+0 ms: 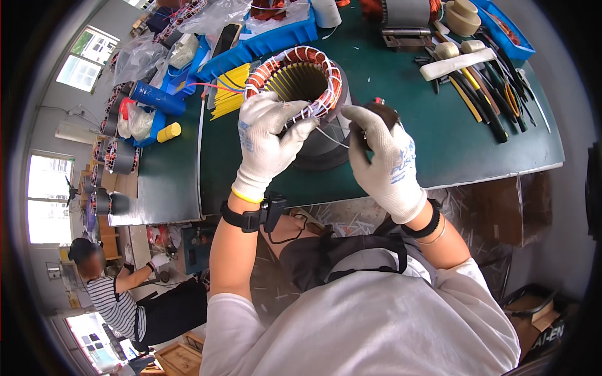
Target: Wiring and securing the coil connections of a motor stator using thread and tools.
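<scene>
A motor stator (338,94) stands on the green table, with copper windings (295,55) laced in white cord round its rim and yellow slot liners inside. My gloved left hand (266,135) is at the near side of the winding, its thumb and fingers pinched on the white cord (332,139). From there the cord slants toward my right hand (389,163), gloved too, just right of the stator. Its fingers are curled, and what they hold is hidden. Partly behind them shows a dark rounded thing (384,114) whose kind I cannot make out. Red and blue leads (216,86) stick out left of the winding.
Yellow strips (231,94) lie left of the stator, before a blue bin (263,42). Hand tools (495,94) and a white block (458,64) lie at the right. Another stator (406,15) stands at the back. A co-worker (119,294) works at the lower left.
</scene>
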### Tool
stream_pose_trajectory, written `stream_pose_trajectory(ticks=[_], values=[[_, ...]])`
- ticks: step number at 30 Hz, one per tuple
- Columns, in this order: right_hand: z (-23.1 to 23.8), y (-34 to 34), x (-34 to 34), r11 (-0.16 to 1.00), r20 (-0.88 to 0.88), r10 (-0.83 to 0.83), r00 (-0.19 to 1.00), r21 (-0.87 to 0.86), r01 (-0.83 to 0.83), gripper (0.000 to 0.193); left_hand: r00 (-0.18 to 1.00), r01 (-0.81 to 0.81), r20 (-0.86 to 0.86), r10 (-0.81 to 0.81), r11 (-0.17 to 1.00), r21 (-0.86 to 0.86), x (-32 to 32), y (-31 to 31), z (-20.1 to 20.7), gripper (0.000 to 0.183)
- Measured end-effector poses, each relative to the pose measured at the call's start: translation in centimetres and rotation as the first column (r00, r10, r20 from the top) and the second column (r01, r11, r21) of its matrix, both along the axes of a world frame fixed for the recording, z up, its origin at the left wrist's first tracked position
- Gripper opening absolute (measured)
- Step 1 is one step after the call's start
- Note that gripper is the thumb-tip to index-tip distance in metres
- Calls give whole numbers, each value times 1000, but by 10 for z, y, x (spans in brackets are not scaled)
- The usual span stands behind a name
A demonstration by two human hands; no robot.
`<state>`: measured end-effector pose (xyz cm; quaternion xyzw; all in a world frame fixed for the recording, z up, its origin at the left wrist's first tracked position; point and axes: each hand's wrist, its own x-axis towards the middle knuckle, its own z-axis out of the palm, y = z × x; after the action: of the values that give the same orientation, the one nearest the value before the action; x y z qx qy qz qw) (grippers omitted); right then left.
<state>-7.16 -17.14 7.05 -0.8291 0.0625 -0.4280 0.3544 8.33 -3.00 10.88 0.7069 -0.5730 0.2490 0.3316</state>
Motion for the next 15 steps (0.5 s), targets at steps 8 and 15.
stream_pose_trajectory(ticks=[8, 15], values=[[33, 5, 16, 937, -164, 325, 932, -76, -340, 30, 939, -342, -44, 341, 910, -234, -9, 3, -22, 112], [95, -56, 78, 523, -599, 154, 786, -625, -579, 53, 840, -530, -119, 530, 752, -391, -25, -1, -41, 134]])
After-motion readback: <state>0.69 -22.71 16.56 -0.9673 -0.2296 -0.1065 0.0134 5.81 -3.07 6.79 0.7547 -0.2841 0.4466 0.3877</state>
